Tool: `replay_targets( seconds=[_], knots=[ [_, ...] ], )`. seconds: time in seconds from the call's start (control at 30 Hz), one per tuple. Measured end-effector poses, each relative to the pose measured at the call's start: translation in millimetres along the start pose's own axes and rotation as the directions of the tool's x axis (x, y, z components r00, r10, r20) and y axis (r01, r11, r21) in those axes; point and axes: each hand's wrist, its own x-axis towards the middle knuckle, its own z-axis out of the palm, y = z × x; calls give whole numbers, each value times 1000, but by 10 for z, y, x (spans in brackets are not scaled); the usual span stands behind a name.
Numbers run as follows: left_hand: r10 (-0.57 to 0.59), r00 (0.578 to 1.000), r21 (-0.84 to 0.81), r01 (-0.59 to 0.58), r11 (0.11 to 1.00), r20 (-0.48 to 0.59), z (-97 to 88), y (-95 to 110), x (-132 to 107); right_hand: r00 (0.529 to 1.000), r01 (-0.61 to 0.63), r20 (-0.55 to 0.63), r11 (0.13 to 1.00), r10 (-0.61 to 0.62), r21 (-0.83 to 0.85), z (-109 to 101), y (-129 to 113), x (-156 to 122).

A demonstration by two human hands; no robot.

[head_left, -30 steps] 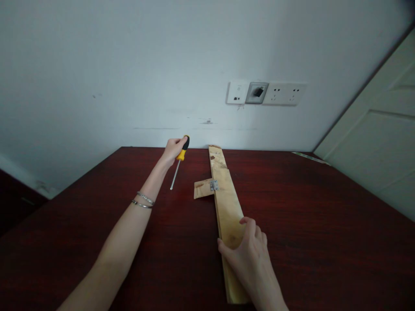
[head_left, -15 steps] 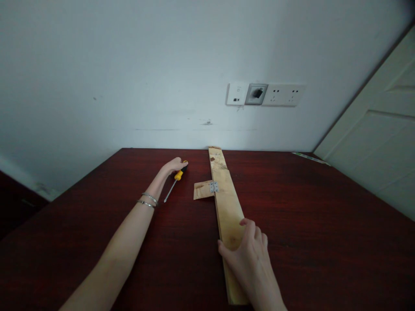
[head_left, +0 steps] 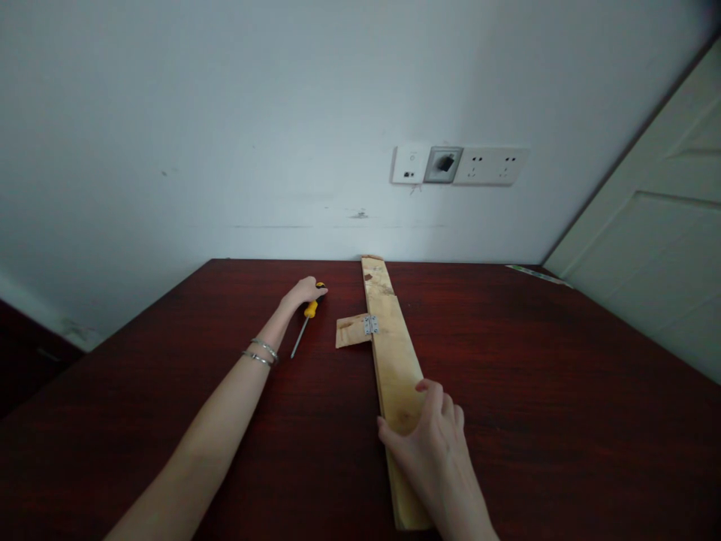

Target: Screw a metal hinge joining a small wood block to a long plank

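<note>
A long pale wooden plank (head_left: 394, 361) lies on the dark red table (head_left: 563, 391), running away from me. A small wooden piece (head_left: 352, 330) is joined to its left side by a metal hinge (head_left: 370, 324). My right hand (head_left: 431, 443) rests on the near part of the plank, fingers curved over its surface and thumb at its left edge. My left hand (head_left: 301, 293) reaches far out and lies over the yellow-and-black handle of a screwdriver (head_left: 304, 321), which rests on the table left of the hinge. Two bracelets circle my left wrist.
The table's far edge meets a white wall with a row of sockets and a switch (head_left: 459, 165). A pale door (head_left: 659, 233) stands at the right. A thin strip (head_left: 538, 274) lies at the table's far right corner.
My left hand has lowered the screwdriver from above the table down onto its surface. My right hand has stayed on the plank.
</note>
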Motion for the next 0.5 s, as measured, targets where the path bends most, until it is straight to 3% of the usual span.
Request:
replay_targets(
  seconds=[0.5],
  knots=[
    [-34,995,178,17,984,89,-62,72,-81,999,26,-27,999,-25,19,40,37,-4]
  ],
)
